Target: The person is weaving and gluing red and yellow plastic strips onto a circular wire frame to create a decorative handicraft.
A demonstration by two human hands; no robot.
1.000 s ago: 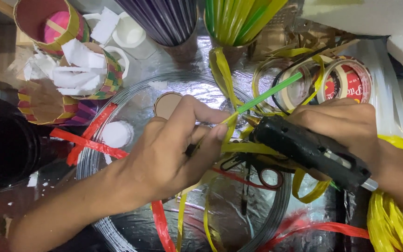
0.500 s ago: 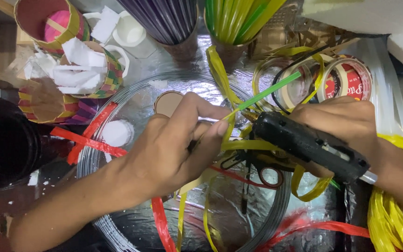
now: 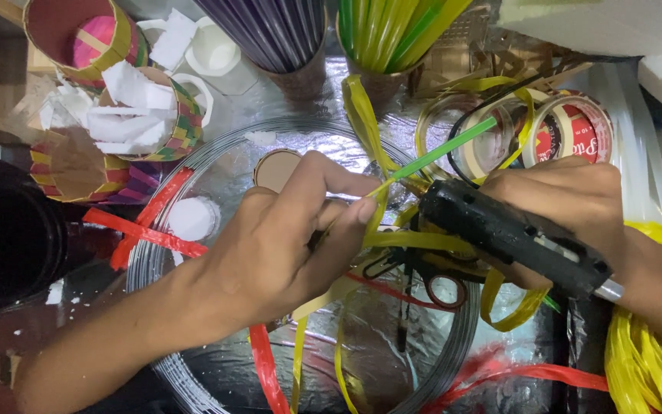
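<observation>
Green strip (image 3: 442, 151) pinched in my left hand (image 3: 285, 245), right hand (image 3: 568, 199) gripping black glue gun (image 3: 515, 238) whose nozzle sits near my fingertips, so hot glue could burn them.

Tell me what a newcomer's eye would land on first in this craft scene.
At centre right, the right hand grips a black glue gun, its nozzle aimed at yellow strips pinched by the left hand. A green strip slants up from those fingers. Around them lies a coil of grey wire, with colourful woven cups stuffed with white foam at upper left.
</observation>
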